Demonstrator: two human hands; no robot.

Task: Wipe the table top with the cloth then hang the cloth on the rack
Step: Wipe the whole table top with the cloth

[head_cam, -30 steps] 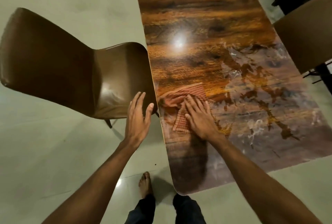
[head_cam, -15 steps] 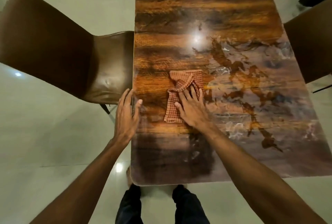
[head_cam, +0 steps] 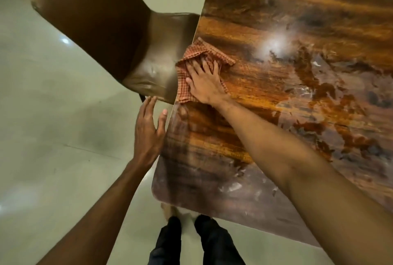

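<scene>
The right hand (head_cam: 205,83) lies flat, palm down, fingers spread, pressing the cloth (head_cam: 202,53) onto the table (head_cam: 276,116); it pins the cloth rather than clenching it. The checked cloth sits rumpled at the table's left edge, one corner just over that edge. The left hand (head_cam: 150,131) is empty, fingers straight, hanging just beside the same edge, thumb near it. A brown chair (head_cam: 119,37) stands against that edge, beyond the left hand. Pale smears mark the table's near end.
</scene>
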